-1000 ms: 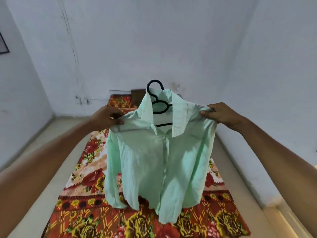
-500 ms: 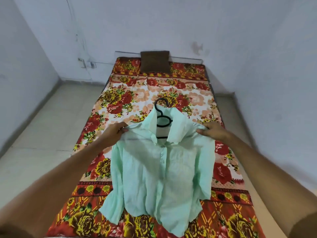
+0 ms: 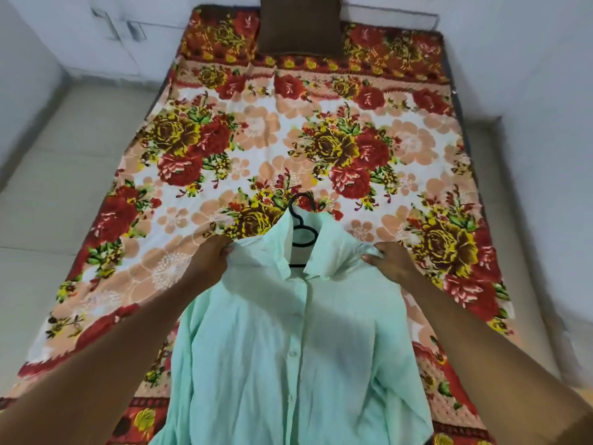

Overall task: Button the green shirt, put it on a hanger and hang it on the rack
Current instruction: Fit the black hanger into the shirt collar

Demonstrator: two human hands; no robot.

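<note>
Fingers of the left hand [image 3: 210,256] curl round the soft, thin cloth at one shoulder of the green shirt [image 3: 288,342], left of centre. Its buttoned front, lightly creased, spreads down to the bottom edge over a flowered bedsheet [image 3: 256,139]. A slim black hanger [image 3: 300,226] curves out of the pointed collar. Right of centre, the right hand [image 3: 390,263] pinches the other shoulder. A square brown pillow [image 3: 301,25] lies at top centre.
</note>
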